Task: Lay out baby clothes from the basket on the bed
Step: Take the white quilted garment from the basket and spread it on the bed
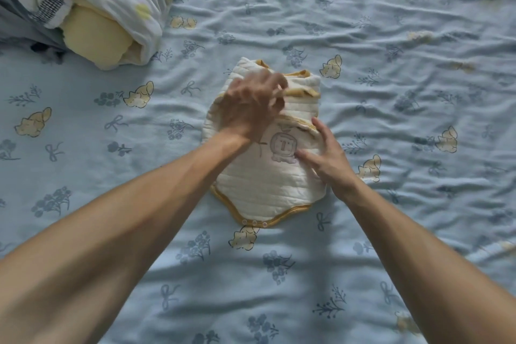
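Two hands on bodysuit [262, 184] – left hand [251, 109] blurred, right hand [326, 156] fingers spread flat

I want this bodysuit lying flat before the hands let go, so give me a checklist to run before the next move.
1. Bodysuit rests on the bed sheet: ok.
2. Lower part with snaps spread flat: ok.
3. Top part flat: not ok, bunched in folds under the left hand.
4. Right hand holds the body in place, fingers straight beside the print: ok.
5. Left hand's grip on the top: cannot tell, blurred.
6. Room on the sheet beyond the top: ok; rolled bedding lies apart.
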The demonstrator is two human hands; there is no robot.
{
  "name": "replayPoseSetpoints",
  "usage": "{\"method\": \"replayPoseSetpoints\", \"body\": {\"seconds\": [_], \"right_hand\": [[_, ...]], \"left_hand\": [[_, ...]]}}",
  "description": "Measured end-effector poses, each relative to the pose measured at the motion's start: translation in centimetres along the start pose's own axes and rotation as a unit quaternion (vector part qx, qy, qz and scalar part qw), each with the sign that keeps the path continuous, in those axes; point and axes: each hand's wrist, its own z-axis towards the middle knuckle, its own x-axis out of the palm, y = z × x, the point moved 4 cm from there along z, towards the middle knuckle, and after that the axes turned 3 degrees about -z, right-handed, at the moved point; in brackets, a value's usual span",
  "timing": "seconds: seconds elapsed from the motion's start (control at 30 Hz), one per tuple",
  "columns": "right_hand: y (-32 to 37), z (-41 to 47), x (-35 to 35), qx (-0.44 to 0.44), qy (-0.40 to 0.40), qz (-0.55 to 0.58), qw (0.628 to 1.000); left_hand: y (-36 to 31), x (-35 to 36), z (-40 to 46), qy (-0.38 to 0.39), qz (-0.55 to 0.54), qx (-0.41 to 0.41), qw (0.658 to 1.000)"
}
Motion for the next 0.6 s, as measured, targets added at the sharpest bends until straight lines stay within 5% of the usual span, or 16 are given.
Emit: {"method": "replayPoseSetpoints", "body": {"seconds": [0.1,0.23,0.43,0.6], "right_hand": [[-0.1,0.0,0.0,0.001,0.004,0.003,1.000],[0.0,-0.1,-0.1,-0.005,-0.002,0.003,1.000],[0.8,-0.3,-0.1,-0.008,-0.056,-0.073,0.996],[2.1,-1.6,0.5,-0.040,-0.232,-0.230,0.944]], "left_hand": [[3.9,-3.4,0.0,-0.110,-0.030,-0.182,0.977],[10.8,-7.7,-2.1,-0.138,-0.019,-0.348,0.927],[17.3,-9.6,-3.7,-0.059,0.007,-0.430,0.901],[18.9,-8.0,-4.2,0.060,-0.031,-0.491,0.869]]}}
